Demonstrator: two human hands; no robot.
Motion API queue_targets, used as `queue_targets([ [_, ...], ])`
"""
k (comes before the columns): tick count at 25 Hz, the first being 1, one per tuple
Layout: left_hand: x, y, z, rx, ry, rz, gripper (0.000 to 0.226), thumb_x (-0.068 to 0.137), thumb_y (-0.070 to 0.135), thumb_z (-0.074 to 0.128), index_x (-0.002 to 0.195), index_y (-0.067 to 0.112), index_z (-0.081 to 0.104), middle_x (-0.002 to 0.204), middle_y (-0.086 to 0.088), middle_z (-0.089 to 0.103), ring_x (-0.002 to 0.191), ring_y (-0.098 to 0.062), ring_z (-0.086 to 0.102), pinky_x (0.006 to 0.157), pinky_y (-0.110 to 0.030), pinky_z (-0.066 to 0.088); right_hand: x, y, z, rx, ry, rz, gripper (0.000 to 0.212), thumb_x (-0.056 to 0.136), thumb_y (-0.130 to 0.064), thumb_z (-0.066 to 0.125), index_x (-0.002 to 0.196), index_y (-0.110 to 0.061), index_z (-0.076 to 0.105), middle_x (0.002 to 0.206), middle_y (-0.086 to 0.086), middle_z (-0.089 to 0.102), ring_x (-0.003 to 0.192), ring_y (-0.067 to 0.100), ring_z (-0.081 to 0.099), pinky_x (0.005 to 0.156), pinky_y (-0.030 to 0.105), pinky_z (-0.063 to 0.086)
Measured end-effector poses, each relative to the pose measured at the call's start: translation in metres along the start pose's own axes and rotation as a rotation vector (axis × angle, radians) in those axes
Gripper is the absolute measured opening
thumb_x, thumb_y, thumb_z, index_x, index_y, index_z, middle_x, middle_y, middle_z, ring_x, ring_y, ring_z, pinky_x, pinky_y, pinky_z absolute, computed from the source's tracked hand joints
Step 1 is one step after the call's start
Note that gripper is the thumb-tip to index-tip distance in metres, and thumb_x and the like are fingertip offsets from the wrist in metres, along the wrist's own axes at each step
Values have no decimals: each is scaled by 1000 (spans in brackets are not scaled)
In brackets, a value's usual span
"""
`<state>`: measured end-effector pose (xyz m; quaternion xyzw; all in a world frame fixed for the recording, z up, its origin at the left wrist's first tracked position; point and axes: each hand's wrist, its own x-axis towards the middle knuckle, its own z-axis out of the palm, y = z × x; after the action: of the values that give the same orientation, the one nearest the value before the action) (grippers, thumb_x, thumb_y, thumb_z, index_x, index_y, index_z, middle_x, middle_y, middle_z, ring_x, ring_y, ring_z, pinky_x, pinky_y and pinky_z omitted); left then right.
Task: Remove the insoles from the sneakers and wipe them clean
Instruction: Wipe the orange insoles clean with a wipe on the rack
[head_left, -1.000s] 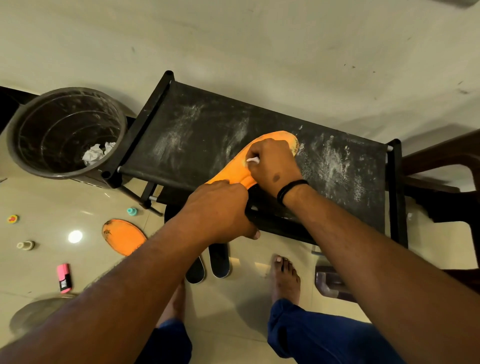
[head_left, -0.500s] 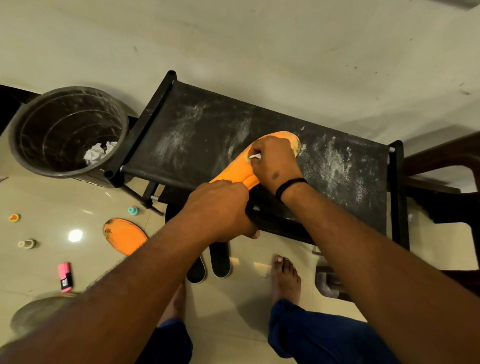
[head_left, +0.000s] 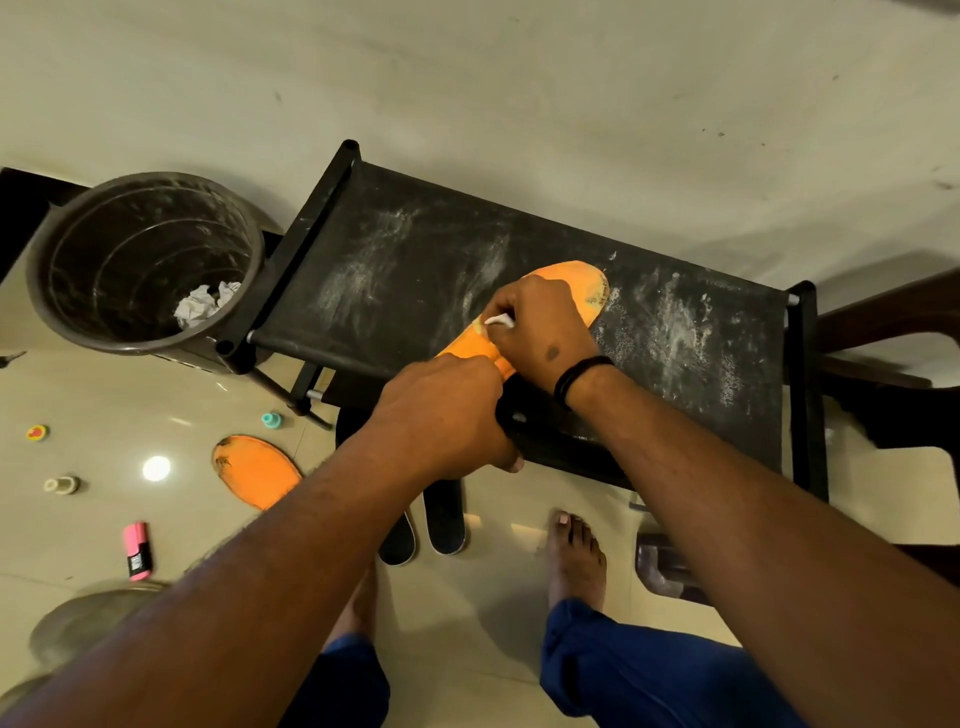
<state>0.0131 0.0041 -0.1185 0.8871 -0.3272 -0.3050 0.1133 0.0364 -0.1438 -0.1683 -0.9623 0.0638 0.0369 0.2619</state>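
Orange foam gives easily, so keep your strokes short and light. The insole (head_left: 571, 283) lies on the black stool (head_left: 415, 270), toe toward one o'clock. Your right hand (head_left: 540, 332) is curled round a white wipe (head_left: 498, 320) and presses it on the middle of the insole; your left hand (head_left: 441, 410) clamps the heel end at seven o'clock. Hold that end firm while you wipe toward the stained toe. The second insole (head_left: 254, 467) waits on the floor at eight o'clock, the bin (head_left: 145, 260) at ten.
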Motion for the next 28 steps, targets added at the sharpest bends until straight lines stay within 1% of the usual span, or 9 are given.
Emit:
queue_targets([
  [5, 0, -3, 1, 18, -3, -24, 49, 75, 59, 76, 108, 24, 65, 82, 6, 56, 81, -16, 59, 67, -31, 50, 7, 28, -10, -109, 138, 175, 17, 83, -8, 61, 89, -12, 76, 99, 7, 74, 94, 25, 66, 86, 31, 50],
  [7, 0, -2, 1, 1, 15, -24, 45, 75, 56, 77, 104, 24, 66, 81, 8, 57, 79, -14, 60, 67, -30, 51, 2, 7, -2, -54, 90, 87, 18, 83, -8, 60, 88, -12, 77, 96, 8, 74, 91, 25, 66, 82, 32, 51],
  [10, 2, -3, 1, -23, 36, -20, 41, 73, 53, 79, 100, 24, 68, 81, 7, 62, 76, -12, 62, 71, -32, 56, -3, -19, 12, -60, -85, -66, 18, 84, -10, 60, 92, -12, 76, 98, 9, 73, 93, 26, 64, 84, 36, 50],
  [11, 2, -3, 1, -30, 36, -19, 40, 74, 53, 79, 100, 25, 68, 82, 8, 62, 76, -12, 62, 71, -32, 56, 0, -17, 12, -84, -75, -69, 18, 84, -10, 60, 92, -13, 76, 99, 10, 73, 94, 27, 64, 84, 35, 50],
  [14, 2, -4, 2, -43, 32, -31, 44, 74, 56, 78, 105, 27, 67, 84, 8, 61, 79, -13, 61, 68, -30, 52, 10, 8, -2, -156, 52, 66, 21, 85, -6, 60, 98, -12, 76, 106, 12, 70, 97, 29, 64, 83, 32, 50],
  [17, 1, -5, 4, -16, 23, -49, 53, 74, 59, 77, 113, 25, 67, 88, 5, 61, 81, -15, 61, 66, -30, 50, 12, 30, -16, -163, 139, 217, 24, 85, -2, 57, 101, -9, 75, 109, 13, 70, 99, 30, 65, 89, 36, 53],
  [19, 2, -6, 4, -23, 25, -54, 50, 74, 58, 77, 109, 24, 68, 86, 5, 63, 79, -14, 61, 69, -31, 54, 9, 21, -10, -117, 137, 179, 22, 85, -4, 58, 96, -9, 76, 104, 12, 72, 97, 29, 65, 88, 39, 54],
  [24, 4, -6, 4, -48, 56, -33, 37, 73, 53, 78, 95, 24, 70, 79, 7, 64, 73, -12, 62, 74, -36, 58, 2, -19, 16, -77, -55, -47, 18, 86, -9, 62, 95, -11, 77, 102, 11, 72, 97, 30, 62, 86, 40, 51],
  [28, 5, -9, 7, -44, 51, -52, 41, 75, 58, 75, 100, 27, 69, 83, 6, 61, 77, -14, 61, 71, -34, 56, 11, 16, -1, -206, 79, 84, 25, 87, -3, 57, 103, -10, 74, 109, 14, 67, 99, 32, 62, 85, 33, 50],
])
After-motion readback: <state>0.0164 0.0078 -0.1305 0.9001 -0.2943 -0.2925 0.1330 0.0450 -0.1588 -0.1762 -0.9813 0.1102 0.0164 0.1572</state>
